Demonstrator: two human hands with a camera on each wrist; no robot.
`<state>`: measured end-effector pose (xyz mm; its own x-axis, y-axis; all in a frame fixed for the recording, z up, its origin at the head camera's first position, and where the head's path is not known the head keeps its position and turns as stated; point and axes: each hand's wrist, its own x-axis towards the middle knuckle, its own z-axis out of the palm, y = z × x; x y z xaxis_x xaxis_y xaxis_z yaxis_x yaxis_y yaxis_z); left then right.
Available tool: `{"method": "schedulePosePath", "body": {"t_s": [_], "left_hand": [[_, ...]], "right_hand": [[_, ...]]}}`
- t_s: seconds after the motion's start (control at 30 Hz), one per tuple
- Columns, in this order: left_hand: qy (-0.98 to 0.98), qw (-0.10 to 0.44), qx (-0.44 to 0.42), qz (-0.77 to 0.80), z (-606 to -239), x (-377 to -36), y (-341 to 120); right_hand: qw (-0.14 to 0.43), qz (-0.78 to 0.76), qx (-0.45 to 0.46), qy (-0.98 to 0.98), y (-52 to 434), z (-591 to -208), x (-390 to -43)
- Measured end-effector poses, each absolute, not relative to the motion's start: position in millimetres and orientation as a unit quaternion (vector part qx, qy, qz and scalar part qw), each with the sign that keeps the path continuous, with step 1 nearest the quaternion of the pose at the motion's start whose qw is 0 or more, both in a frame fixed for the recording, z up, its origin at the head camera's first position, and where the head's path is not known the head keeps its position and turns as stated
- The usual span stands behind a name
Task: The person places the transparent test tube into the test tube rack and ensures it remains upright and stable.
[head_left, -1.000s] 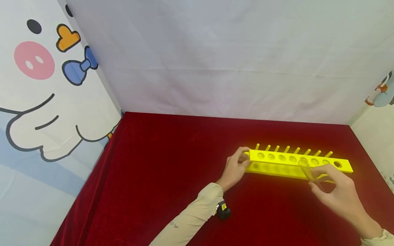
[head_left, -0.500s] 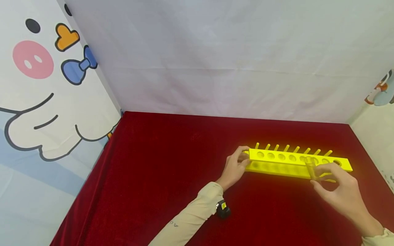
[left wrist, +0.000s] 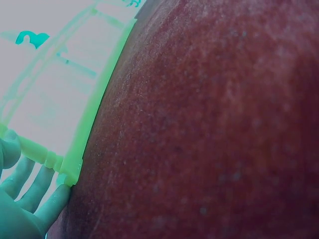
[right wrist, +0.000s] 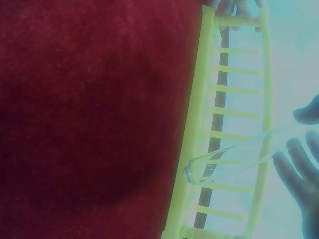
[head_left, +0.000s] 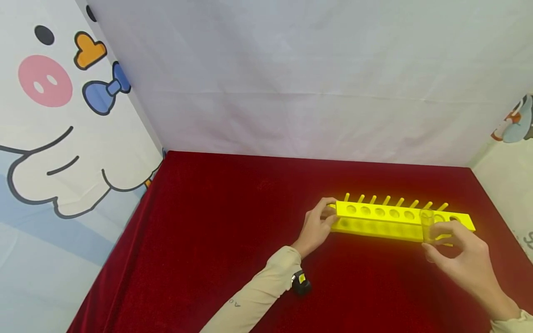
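A yellow test tube rack (head_left: 395, 217) with a row of holes and pegs lies on the red cloth (head_left: 233, 231) at the right. My left hand (head_left: 328, 215) grips its left end. My right hand (head_left: 436, 239) pinches a clear test tube (head_left: 426, 224), which stands nearly upright at the rack's front edge near the right end. In the right wrist view the test tube (right wrist: 234, 159) lies across the rack (right wrist: 197, 134), with my right fingers (right wrist: 299, 179) beside it. The left wrist view shows my fingers (left wrist: 35, 194) on the rack's end (left wrist: 70, 169).
White cloth walls close in the back, and printed panels stand left and right. The red cloth (left wrist: 209, 129) spreads wide to the left of the rack. A small black camera (head_left: 300, 283) sits on my left wrist.
The test tube has gone from tilted to nearly upright and shifted slightly right along the rack with my right hand. My left hand has stayed on the rack's end.
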<state>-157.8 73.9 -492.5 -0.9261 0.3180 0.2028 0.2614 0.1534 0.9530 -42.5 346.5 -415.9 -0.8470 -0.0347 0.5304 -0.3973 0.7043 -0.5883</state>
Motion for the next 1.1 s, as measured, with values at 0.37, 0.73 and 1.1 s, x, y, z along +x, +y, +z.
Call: {"method": "schedulePosePath", "body": {"t_s": [0.37,0.73,1.1], "left_hand": [[0.760,0.025,0.188,0.622,-494,-158,74],[0.759,0.022,0.187,0.623,-493,-158,75],[0.759,0.023,0.185,0.624,-493,-158,75]], "right_hand": [[0.239,0.374,0.077,-0.893,348,-414,-42],[0.236,0.387,0.045,-0.890,354,-414,-40],[0.256,0.408,0.027,-0.876,360,-412,-46]]}}
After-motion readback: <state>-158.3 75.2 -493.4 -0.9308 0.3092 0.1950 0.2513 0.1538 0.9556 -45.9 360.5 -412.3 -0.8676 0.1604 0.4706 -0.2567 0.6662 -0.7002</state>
